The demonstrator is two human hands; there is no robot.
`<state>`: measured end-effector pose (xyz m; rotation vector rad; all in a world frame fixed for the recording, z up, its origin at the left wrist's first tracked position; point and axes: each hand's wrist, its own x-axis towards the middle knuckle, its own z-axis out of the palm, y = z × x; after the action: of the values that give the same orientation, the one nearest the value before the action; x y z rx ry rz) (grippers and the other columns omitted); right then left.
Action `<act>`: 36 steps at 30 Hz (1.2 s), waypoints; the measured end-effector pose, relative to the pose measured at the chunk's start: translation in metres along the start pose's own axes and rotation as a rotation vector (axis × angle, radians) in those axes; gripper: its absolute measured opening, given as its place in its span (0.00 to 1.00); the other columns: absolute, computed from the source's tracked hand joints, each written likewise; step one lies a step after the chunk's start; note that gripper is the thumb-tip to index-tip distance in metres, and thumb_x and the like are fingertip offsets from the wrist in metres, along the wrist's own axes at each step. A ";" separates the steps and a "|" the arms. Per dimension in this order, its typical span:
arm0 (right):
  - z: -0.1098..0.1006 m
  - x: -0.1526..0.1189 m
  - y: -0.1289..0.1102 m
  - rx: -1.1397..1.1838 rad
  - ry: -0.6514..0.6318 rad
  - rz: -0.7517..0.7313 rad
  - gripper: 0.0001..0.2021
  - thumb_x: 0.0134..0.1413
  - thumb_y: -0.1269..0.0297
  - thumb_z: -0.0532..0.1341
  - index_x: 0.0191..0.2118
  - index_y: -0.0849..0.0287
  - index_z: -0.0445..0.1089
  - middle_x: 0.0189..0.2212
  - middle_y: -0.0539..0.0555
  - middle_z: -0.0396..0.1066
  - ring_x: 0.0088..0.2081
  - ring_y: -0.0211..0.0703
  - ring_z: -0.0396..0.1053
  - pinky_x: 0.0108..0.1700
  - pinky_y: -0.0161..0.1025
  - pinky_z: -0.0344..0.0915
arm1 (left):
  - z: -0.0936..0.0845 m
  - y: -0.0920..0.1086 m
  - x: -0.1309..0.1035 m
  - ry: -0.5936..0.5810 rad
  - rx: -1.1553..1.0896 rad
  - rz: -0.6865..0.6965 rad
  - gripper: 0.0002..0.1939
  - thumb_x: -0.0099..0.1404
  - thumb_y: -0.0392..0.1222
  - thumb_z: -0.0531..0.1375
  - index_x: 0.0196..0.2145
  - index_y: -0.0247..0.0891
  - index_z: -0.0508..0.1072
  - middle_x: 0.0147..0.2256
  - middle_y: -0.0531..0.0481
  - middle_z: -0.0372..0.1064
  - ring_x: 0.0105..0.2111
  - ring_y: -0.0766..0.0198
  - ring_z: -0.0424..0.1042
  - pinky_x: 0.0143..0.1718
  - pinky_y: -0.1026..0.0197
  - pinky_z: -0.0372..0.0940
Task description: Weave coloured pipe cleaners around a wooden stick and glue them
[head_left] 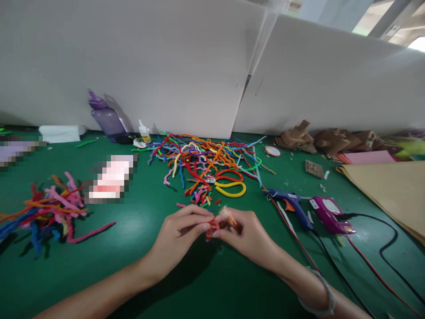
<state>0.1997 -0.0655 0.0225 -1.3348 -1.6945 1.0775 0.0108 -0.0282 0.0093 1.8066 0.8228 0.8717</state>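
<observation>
Between my two hands, just above the green table, is a small bundle of red, orange and multicoloured pipe cleaner pieces (212, 230). My left hand (186, 228) pinches it from the left with thumb and fingertips. From the other side my right hand (247, 228) grips the same bundle; its fingers are curled, and a pale fuzzy tuft (226, 213) shows by them. How the pieces are joined is too small to tell. Beyond the hands lie cut pipe cleaner bits (201, 195) and scissors (230, 183) with red and yellow handles.
Loose pipe cleaners (206, 153) spread along the back, with another pile (53, 208) at left. A blue glue gun (292, 206) and a magenta power box (332, 215) with cables lie right. A purple bottle (108, 119) and small glue bottle (144, 131) stand near the white partition (149, 57).
</observation>
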 end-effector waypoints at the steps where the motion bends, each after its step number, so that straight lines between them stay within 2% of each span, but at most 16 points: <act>1: 0.002 -0.001 0.000 -0.022 0.011 -0.015 0.05 0.51 0.64 0.64 0.29 0.61 0.71 0.23 0.48 0.68 0.24 0.33 0.58 0.26 0.31 0.53 | 0.001 0.000 -0.001 0.014 0.007 0.004 0.09 0.64 0.35 0.58 0.36 0.46 0.78 0.38 0.54 0.72 0.41 0.67 0.71 0.44 0.67 0.64; 6: 0.011 -0.002 0.004 -0.060 0.086 0.011 0.09 0.53 0.66 0.61 0.24 0.61 0.67 0.20 0.47 0.62 0.22 0.32 0.55 0.25 0.31 0.51 | 0.006 -0.003 -0.002 0.022 0.020 -0.009 0.08 0.65 0.36 0.57 0.35 0.42 0.77 0.37 0.51 0.72 0.39 0.65 0.71 0.41 0.66 0.64; 10: 0.010 0.001 0.004 0.124 0.113 0.143 0.07 0.51 0.64 0.62 0.26 0.60 0.65 0.19 0.46 0.64 0.21 0.32 0.57 0.24 0.31 0.54 | 0.008 -0.006 0.002 0.049 -0.100 -0.110 0.07 0.61 0.39 0.61 0.38 0.41 0.76 0.40 0.48 0.72 0.43 0.60 0.69 0.42 0.62 0.65; 13: 0.006 0.004 0.001 0.309 0.038 0.248 0.08 0.49 0.62 0.62 0.28 0.60 0.63 0.18 0.46 0.66 0.18 0.32 0.59 0.22 0.31 0.56 | 0.007 -0.004 0.003 0.026 -0.195 -0.187 0.07 0.60 0.41 0.62 0.36 0.38 0.75 0.39 0.47 0.71 0.39 0.60 0.70 0.37 0.61 0.67; 15: 0.003 0.005 0.000 0.347 -0.032 0.253 0.08 0.50 0.62 0.62 0.28 0.60 0.63 0.19 0.48 0.68 0.18 0.32 0.59 0.22 0.31 0.56 | 0.005 -0.002 0.004 -0.014 -0.221 -0.212 0.05 0.60 0.41 0.62 0.33 0.37 0.74 0.35 0.48 0.71 0.35 0.62 0.71 0.34 0.62 0.66; 19: -0.002 0.007 -0.001 0.374 -0.139 0.233 0.07 0.51 0.63 0.61 0.32 0.62 0.66 0.23 0.50 0.71 0.19 0.31 0.60 0.23 0.31 0.57 | 0.001 0.000 0.005 -0.046 -0.210 -0.214 0.05 0.61 0.41 0.61 0.30 0.36 0.74 0.31 0.50 0.70 0.32 0.65 0.69 0.35 0.63 0.64; 26: -0.003 0.006 0.001 0.168 -0.088 0.233 0.04 0.49 0.66 0.62 0.28 0.61 0.67 0.20 0.47 0.67 0.21 0.32 0.62 0.25 0.30 0.58 | 0.006 -0.004 0.003 -0.124 -0.259 -0.225 0.05 0.57 0.38 0.63 0.32 0.36 0.72 0.34 0.50 0.68 0.33 0.64 0.70 0.32 0.64 0.66; 31: 0.000 0.003 -0.001 0.113 -0.063 0.221 0.02 0.48 0.70 0.61 0.27 0.61 0.67 0.18 0.45 0.64 0.21 0.31 0.60 0.24 0.29 0.55 | 0.005 -0.001 0.003 -0.141 -0.234 -0.290 0.07 0.57 0.42 0.64 0.27 0.35 0.71 0.30 0.51 0.67 0.28 0.66 0.70 0.31 0.63 0.66; 34: -0.003 0.005 -0.001 0.232 -0.158 0.276 0.04 0.51 0.67 0.60 0.28 0.61 0.66 0.19 0.47 0.67 0.21 0.31 0.61 0.24 0.29 0.56 | 0.004 0.003 0.005 -0.178 -0.306 -0.354 0.08 0.56 0.41 0.64 0.26 0.35 0.71 0.28 0.52 0.69 0.26 0.66 0.70 0.31 0.62 0.65; 36: -0.006 0.006 0.000 0.346 -0.240 0.318 0.08 0.54 0.62 0.59 0.29 0.61 0.64 0.21 0.49 0.69 0.19 0.30 0.60 0.21 0.28 0.52 | 0.003 0.005 0.005 -0.197 -0.399 -0.410 0.07 0.57 0.40 0.63 0.26 0.34 0.70 0.26 0.52 0.70 0.25 0.67 0.69 0.30 0.62 0.65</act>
<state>0.2041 -0.0586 0.0250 -1.3119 -1.3960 1.6881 0.0171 -0.0268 0.0141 1.2900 0.7892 0.5341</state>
